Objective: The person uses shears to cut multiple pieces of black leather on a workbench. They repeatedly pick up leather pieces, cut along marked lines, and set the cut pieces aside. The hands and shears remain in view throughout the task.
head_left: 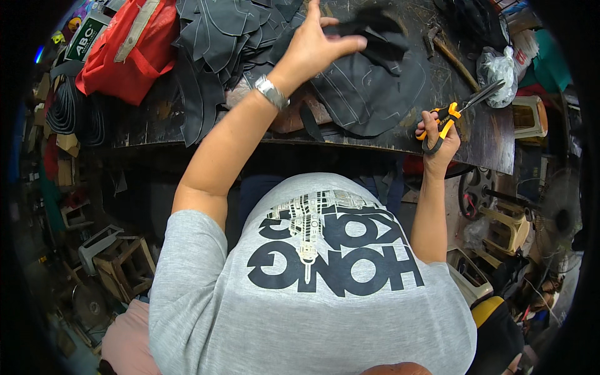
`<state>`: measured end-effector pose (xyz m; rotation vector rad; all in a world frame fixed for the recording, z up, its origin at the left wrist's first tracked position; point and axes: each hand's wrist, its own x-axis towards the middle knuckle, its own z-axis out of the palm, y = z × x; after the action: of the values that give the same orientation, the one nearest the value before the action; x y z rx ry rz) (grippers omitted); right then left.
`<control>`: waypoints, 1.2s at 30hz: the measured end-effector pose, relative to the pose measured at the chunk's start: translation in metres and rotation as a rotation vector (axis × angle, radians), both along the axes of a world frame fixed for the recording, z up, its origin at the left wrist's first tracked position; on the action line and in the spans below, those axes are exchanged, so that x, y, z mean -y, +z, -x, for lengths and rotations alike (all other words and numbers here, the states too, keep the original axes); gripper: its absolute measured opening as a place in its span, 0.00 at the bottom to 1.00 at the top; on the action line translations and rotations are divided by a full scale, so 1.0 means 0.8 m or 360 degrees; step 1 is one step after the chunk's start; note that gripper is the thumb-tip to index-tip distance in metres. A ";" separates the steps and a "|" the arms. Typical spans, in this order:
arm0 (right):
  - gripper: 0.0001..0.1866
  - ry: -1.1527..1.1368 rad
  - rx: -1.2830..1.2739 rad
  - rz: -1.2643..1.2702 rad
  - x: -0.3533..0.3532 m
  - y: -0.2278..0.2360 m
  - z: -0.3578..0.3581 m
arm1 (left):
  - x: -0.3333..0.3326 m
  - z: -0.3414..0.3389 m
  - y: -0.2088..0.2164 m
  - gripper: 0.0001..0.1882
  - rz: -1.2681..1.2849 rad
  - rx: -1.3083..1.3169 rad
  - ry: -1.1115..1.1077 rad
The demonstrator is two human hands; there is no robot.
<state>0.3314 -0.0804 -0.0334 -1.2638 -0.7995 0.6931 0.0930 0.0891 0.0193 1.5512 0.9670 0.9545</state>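
Note:
My left hand [319, 44], a metal-banded watch [272, 92] at its wrist, reaches over the table with thumb and fingers apart. Just beyond the thumb is a motion-blurred black piece [381, 40]; I see no grip on it. Under it lies a dark grey sheet [362, 100] marked with pale outlines. At the table's front edge my right hand [439, 134] is closed round the yellow and black handles of scissors [451, 115]. Their long blades point up and to the right, apart from the sheet. Cut dark grey pieces [225, 28] are heaped left of my left hand.
A red bag [128, 50] stands at the table's left end, beside rolled black strips [65, 106]. A wooden-handled hammer [453, 61] and a knotted clear plastic bag [500, 72] lie at the right. Stools [122, 265] crowd the floor at left, and a fan [559, 215] stands right.

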 end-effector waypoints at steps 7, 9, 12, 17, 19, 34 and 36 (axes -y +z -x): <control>0.10 0.0009 0.0082 0.0067 0.000 0.003 0.000 | 0.028 0.021 -0.025 0.42 -0.1300 -0.1080 0.0274; 0.10 0.0013 0.0095 0.0053 0.000 0.002 0.000 | 0.017 0.019 -0.022 0.32 -0.1426 -0.1120 0.0248; 0.10 0.0012 0.0098 0.0029 0.000 0.001 0.001 | -0.008 0.015 -0.015 0.09 -0.1355 -0.1173 0.0164; 0.10 -0.0028 0.0104 0.0049 0.001 0.000 0.002 | -0.028 0.013 0.006 0.07 -0.1230 -0.1235 -0.0035; 0.10 -0.0013 0.0084 0.0031 0.001 0.001 0.002 | -0.025 0.011 0.011 0.10 -0.1242 -0.1159 -0.0037; 0.09 -0.0005 0.0105 0.0035 -0.001 0.000 -0.001 | -0.038 -0.021 0.010 0.24 -0.1328 -0.1417 0.0124; 0.09 0.0004 0.0099 0.0051 -0.001 -0.002 -0.001 | -0.031 -0.033 0.009 0.29 -0.1366 -0.1545 0.0189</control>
<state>0.3318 -0.0797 -0.0346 -1.3188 -0.8436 0.6740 0.1194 0.1137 0.0261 2.8479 1.3963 0.6937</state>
